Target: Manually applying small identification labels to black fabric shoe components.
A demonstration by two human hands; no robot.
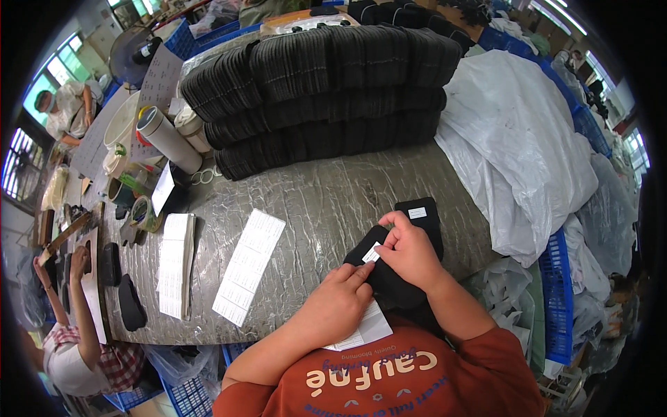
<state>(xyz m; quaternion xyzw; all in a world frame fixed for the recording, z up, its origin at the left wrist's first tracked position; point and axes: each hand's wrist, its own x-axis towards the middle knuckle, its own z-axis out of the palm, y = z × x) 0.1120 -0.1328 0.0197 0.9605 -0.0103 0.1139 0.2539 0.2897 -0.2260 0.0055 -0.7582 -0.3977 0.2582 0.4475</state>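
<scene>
A black, rounded fabric piece [399, 286] lies in front of me at the table's near edge, with a small white label [372, 254] on it. My right hand [410, 254] is closed at the piece's upper part, its thumb pressed on the label's end and its index finger bent near the edge. From the other side, my left hand [340, 299] touches the label with its extended fingertips. A white label sheet [368, 330] sticks out beneath the left hand, partly hidden. Beyond my right hand lies another black piece [429, 226] bearing a white label [417, 213].
Tall stacks of black pieces [313, 69] stand at the back. A label strip [249, 267] and a label stack [177, 267] lie left, near a white tumbler [169, 141] and tape roll [144, 212]. White plastic sheeting [514, 139] and a blue crate [558, 299] are right. Co-workers sit left.
</scene>
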